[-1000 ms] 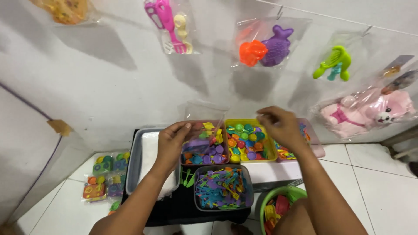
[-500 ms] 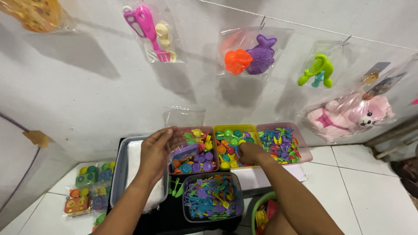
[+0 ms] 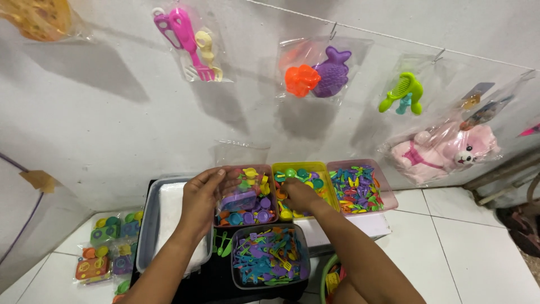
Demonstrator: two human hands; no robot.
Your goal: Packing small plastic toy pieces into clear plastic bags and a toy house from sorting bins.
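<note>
- Grey tub (image 3: 270,262) at the near edge of the black stand (image 3: 219,281), heaped with purple, blue and orange toy cutlery; one of it.
- Green basin (image 3: 328,277) just right of the tub, mostly cut off by the frame; one.
- White-lined tray (image 3: 169,208) along the left edge; one.
- Left hand (image 3: 201,198) laid over the left rim of the pink bin of toy cups (image 3: 247,201), fingers bent; cannot tell whether anything is gripped.
- Right hand (image 3: 298,194) dipped into the yellow bin (image 3: 306,168) mid back edge, fingertips buried among round pieces; grasp or empty, cannot tell.
- Step in hand, by the look of it: picking small pieces from the yellow bin while steadying its neighbour. Calls for a fine pinch on one piece without dragging others over the rim.
- Second pink bin (image 3: 360,188) at the back right corner; three bins in that row, four containers of pieces in all.
- Bagged toys (image 3: 318,73) on the wall line beyond: five clearly, more cut off at right.
</note>
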